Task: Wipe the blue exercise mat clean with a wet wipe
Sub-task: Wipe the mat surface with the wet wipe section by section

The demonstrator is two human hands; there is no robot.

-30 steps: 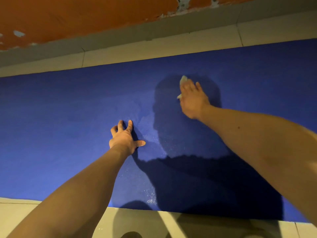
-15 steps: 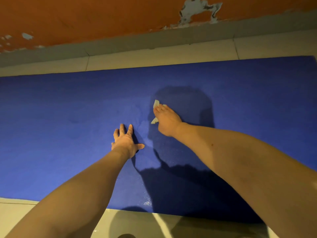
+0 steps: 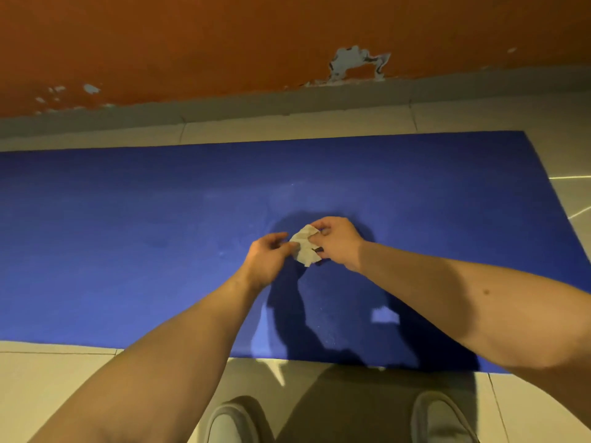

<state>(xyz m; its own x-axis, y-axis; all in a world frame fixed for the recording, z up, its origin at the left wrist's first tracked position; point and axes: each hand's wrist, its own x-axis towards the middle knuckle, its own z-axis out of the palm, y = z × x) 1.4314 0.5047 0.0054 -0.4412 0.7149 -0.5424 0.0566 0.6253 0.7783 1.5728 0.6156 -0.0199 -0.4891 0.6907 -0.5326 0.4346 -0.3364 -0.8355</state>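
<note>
Both bare forearms reach forward from the bottom of the view and converge over the middle of the mat (image 3: pixel 128 235). The left hand (image 3: pixel 268 255) shows its back to the camera, wrist nearly straight, fingers curled inward, and its thumb and fingertips pinch the left edge of the wipe (image 3: pixel 305 246). The right hand (image 3: pixel 339 241) comes in from the right with the wrist bent slightly, fingers curled, and pinches the wipe's upper right side. The wipe is a small, crumpled, off-white piece held between the two hands above the mat, and the shadows of the hands and arms fall dark on the blue surface beneath them. The mat lies flat on the pale tiled floor (image 3: pixel 48 378), its long side parallel to the orange wall (image 3: pixel 192 43). Its right end is in view and its left end runs out of frame. Faint paler smears mark the mat just beyond the hands. A patch of peeled paint (image 3: pixel 355 63) shows on the wall above the grey skirting (image 3: pixel 224 107). Two light shoes (image 3: pixel 230 423) stand on the tiles near the mat's near edge.
</note>
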